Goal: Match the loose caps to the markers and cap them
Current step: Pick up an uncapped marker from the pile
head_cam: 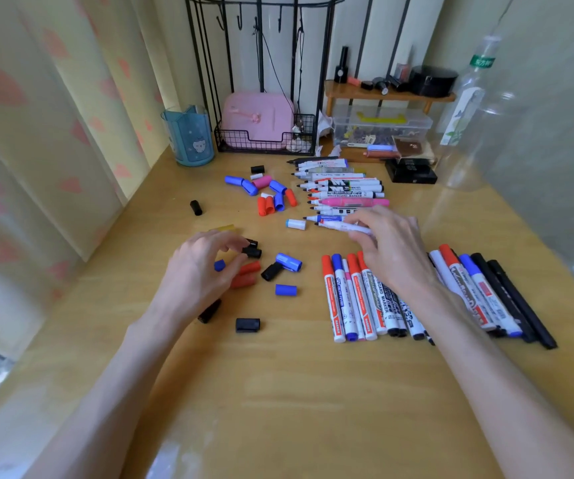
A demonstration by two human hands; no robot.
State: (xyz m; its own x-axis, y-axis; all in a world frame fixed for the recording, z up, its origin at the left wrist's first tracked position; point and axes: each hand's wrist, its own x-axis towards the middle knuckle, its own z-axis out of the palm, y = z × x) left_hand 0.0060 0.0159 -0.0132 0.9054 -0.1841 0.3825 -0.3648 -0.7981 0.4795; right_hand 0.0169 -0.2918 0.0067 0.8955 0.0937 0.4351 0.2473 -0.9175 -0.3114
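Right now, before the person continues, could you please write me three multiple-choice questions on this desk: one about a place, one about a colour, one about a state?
1. Where does the pink case stand?
A. In the black wire rack
B. On the wooden shelf
C. Among the capped markers

2. What colour is the cap that the left hand pinches?
A. Pink
B. Green
C. Black

3. In what state is the white marker that the right hand grips?
A. Closed with a red cap
B. Uncapped, its tip bare
C. Snapped in two

Answers:
1 A, since the rack's wire front crosses the lower part of the case.
2 C, since the cap between thumb and fingertips is black.
3 B, since a dark tip shows at the marker's left end and no cap sits on it.
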